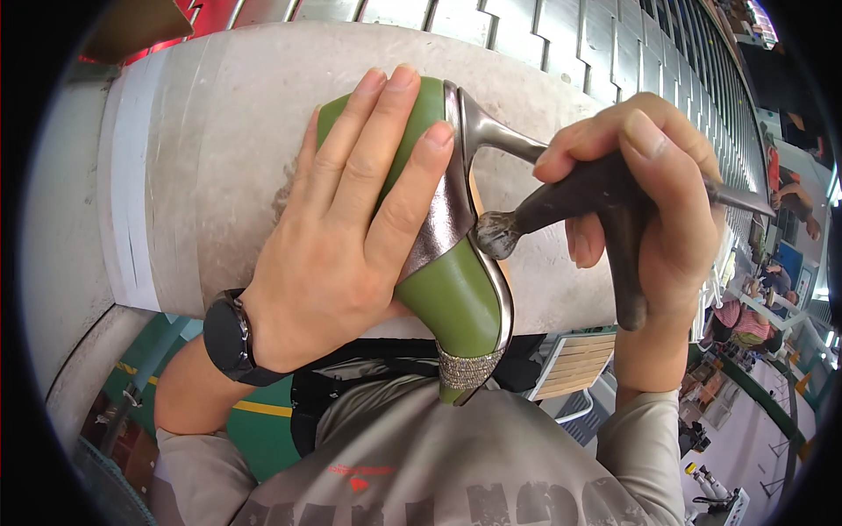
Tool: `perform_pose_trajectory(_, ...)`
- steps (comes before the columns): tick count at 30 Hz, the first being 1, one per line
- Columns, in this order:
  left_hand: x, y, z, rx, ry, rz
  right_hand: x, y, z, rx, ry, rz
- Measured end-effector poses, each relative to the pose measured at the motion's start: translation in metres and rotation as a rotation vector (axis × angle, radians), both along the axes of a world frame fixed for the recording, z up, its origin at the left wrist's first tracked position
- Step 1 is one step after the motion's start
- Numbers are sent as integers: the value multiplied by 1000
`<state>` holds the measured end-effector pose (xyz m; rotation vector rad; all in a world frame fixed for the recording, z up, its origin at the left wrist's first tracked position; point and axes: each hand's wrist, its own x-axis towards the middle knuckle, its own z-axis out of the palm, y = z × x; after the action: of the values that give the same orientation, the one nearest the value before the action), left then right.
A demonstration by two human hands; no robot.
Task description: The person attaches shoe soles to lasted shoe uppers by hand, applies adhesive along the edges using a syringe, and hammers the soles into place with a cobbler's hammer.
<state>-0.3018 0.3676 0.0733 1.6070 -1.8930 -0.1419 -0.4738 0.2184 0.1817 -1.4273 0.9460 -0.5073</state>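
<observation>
A green high-heeled shoe (460, 302) lies on its side on a pale rounded work surface. It has a metallic brown panel, a metallic heel and a glittering band near its pointed toe. My left hand (342, 202) lies across the shoe's back and side, fingers long and pressing it down; my thumb is mostly hidden. In my right hand (671, 167) is a dark hammer (570, 197), gripped around its middle. The hammer's rounded, worn end is at the sole edge near the arch; whether it touches, I cannot tell. Its thin end points right.
The pale work surface (210, 175) has a taped left end. Beyond it runs a metal slatted conveyor (544, 35). A slatted wooden seat (574, 364) stands close to my body. Other people (745, 320) are far off at the right.
</observation>
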Motion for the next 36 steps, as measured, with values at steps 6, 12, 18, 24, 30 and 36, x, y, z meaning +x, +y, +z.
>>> perform_pose_trajectory(6, 0, 2, 5, -4, -5, 5, -1, 7, 1, -97, 8, 42)
perform_pose_trajectory(12, -1, 5, 11, 15, 66, -5, -12, 14, -9, 0, -53, -74)
perform_pose_trajectory(18, -4, 3, 12, 8, 71, -3, -18, 21, -27, -43, -245, -203)
perform_pose_trajectory(24, -2, 5, 16, 76, 86, -17, -2, 17, -19, -130, -148, -186)
perform_pose_trajectory(30, -1, 4, 10, 15, 74, -8, -2, 5, -11, -60, -94, -76)
perform_pose_trajectory(36, -2, 5, 14, 26, 88, -24, -6, 11, 7, -15, -46, 20)
